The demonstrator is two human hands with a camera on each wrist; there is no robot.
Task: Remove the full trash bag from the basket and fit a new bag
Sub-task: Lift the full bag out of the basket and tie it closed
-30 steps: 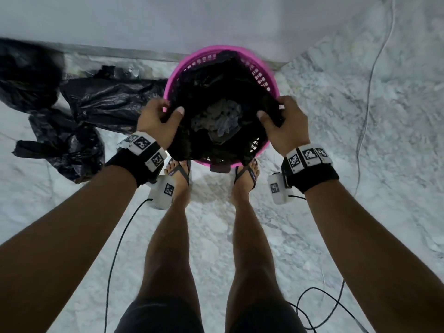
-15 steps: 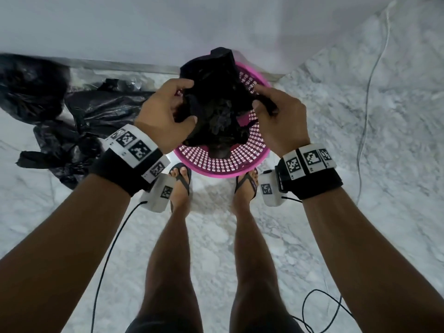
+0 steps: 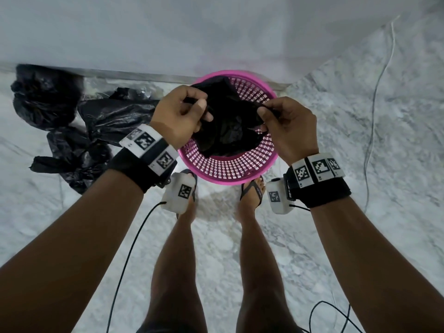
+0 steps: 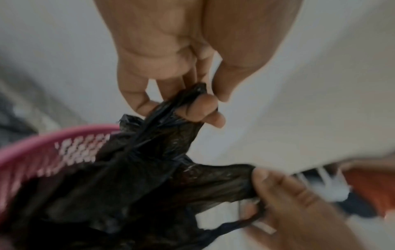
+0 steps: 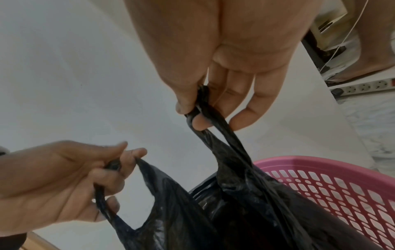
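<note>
White marble floor (image 3: 348, 140) against a pale wall (image 3: 168, 32). On it, one pink basket (image 3: 230, 169), with one black trash bag (image 3: 228, 131) lifted partly out above it. Left hand (image 3: 177, 118) pinching one bag handle, right hand (image 3: 288, 126) pinching the other. Only in the head view: two feet in sandals and a heap of black bags (image 3: 79, 126) at left. Only in the right wrist view: one power strip (image 5: 363, 88).

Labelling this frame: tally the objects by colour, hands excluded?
Black: 2 - thin plastic trash bag held over the basket by both handles, crumpled pile of black plastic bags on the floor
Pink: 1 - perforated round plastic basket
White: 1 - power strip
Total: 4
</note>
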